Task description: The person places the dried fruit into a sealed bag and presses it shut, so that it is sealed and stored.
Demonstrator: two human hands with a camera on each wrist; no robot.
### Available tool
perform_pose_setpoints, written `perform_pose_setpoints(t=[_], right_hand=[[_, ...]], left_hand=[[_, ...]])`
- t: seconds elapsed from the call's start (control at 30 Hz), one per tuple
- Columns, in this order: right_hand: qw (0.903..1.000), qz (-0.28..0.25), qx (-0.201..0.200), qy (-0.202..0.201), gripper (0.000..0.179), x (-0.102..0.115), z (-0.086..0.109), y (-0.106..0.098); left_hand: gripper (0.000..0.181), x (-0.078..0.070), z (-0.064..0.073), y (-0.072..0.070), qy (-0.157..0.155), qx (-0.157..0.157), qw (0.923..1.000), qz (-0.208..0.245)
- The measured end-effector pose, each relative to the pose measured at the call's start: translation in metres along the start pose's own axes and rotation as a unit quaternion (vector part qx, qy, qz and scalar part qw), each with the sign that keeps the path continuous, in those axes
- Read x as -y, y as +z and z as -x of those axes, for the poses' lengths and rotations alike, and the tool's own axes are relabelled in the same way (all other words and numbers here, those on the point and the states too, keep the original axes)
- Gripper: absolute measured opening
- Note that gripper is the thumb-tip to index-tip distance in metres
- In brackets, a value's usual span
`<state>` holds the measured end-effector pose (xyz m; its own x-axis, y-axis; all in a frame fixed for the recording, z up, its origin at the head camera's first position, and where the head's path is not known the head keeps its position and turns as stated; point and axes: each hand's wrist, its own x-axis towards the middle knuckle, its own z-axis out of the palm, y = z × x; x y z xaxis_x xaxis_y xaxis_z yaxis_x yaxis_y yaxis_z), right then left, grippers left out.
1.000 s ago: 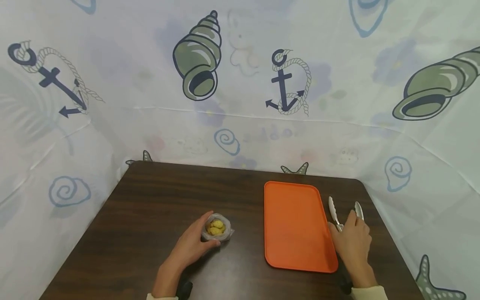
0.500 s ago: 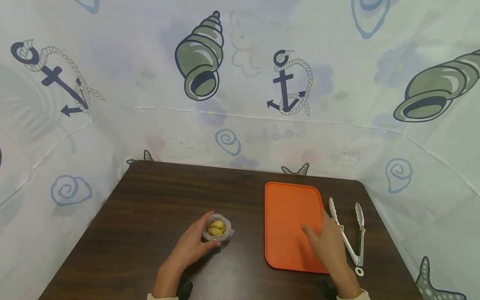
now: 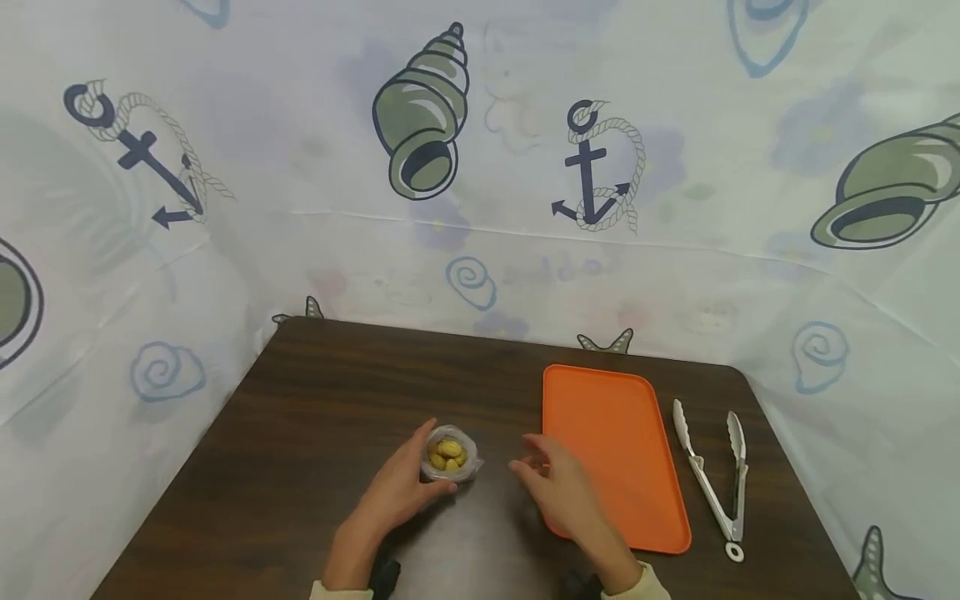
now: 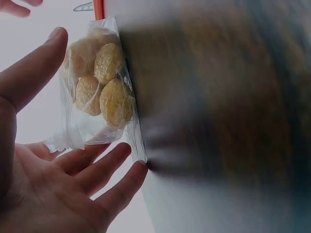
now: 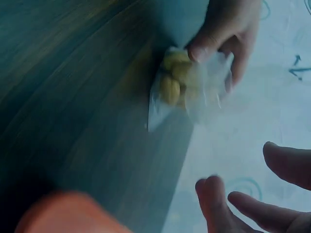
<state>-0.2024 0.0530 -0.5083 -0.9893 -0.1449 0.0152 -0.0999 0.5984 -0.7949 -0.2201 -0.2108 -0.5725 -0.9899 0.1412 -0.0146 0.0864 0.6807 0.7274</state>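
In the head view a small clear plastic bag stands open-topped on the table, holding several wrinkled yellow oval pieces. My left hand holds the bag from its left side, with fingers at the far side and thumb at the near side. To the right of the bag, my right hand hovers over the table and the left edge of the orange tray, fingers loosely bent and holding nothing. In the right wrist view the bag lies beyond the right hand's fingertips, apart from them.
White-and-steel tongs lie spread apart to the right of the tray, their ring end toward me. Dark wood-patterned table lies beneath everything. Cloth with sea motifs hangs behind and at both sides.
My right hand has left the tongs and moved left across the tray toward the bag. My left hand stays at the bag. The head view has shifted slightly.
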Motion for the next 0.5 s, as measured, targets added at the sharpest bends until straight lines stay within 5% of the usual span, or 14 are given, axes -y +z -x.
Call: perform_pose_setpoints(t=[0.5], right_hand=[[0.9988,0.036,0.030,-0.018,0.040,0.004,-0.038,0.054]], left_hand=[[0.105,-0.009,0.002,0.006,0.032,0.029,0.9990,0.015]])
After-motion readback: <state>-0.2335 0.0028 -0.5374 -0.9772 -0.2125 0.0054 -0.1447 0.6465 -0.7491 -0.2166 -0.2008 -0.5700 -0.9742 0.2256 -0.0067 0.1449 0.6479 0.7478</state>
